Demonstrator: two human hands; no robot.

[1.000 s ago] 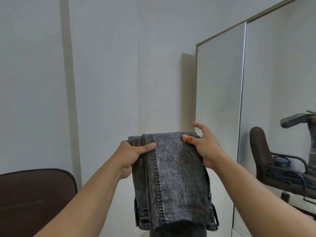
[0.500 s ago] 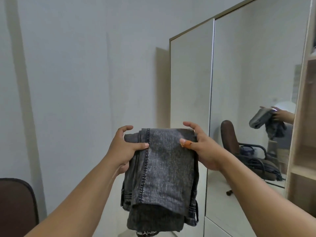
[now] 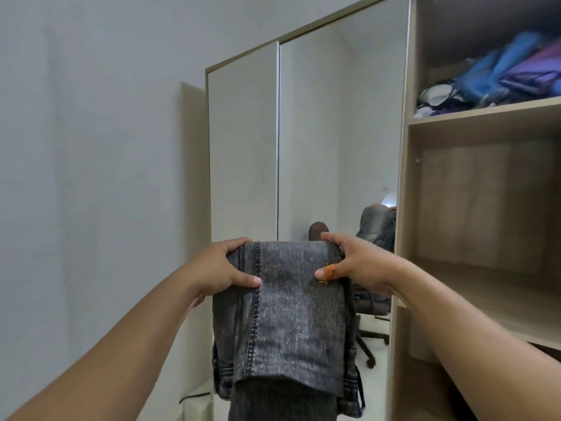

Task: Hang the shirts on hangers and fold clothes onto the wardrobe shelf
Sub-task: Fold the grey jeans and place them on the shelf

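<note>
head: both hands (image 3: 218,268) grip folded jeans (image 3: 291,311) (mid-air).

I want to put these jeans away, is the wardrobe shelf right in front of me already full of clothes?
No, the middle shelf is bare wood; the folded clothes lie on the shelf above it.

One jeans (image 3: 291,311), two hands (image 3: 217,270).
</note>
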